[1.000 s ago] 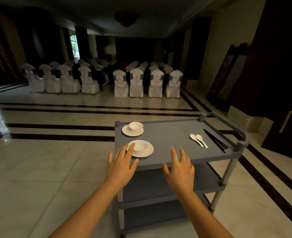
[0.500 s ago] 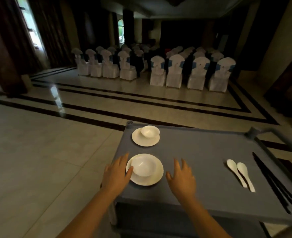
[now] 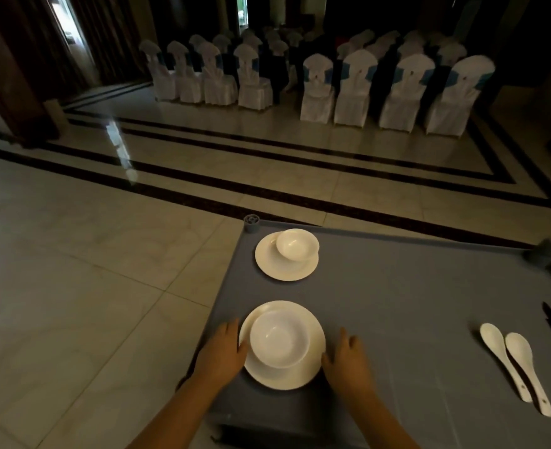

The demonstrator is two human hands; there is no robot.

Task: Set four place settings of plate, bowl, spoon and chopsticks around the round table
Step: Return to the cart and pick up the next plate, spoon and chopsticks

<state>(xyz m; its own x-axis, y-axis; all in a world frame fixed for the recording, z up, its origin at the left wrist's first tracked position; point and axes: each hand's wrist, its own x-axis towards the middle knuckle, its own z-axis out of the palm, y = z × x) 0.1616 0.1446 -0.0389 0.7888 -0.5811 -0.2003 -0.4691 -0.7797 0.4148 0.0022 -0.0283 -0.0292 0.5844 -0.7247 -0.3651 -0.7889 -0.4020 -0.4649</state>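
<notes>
Hands open, my left hand and right hand flank the near plate on the cart surface, fingers at its rim. Its bowl sits loose on top; glazed, breakable, likely slippery, so I'd lift under opposite rims, level.

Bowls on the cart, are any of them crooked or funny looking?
Yes: the far bowl sits off-centre, overhanging its plate at the back right rim. The near bowl is roughly centred. Nothing looks spilled or broken.
</notes>
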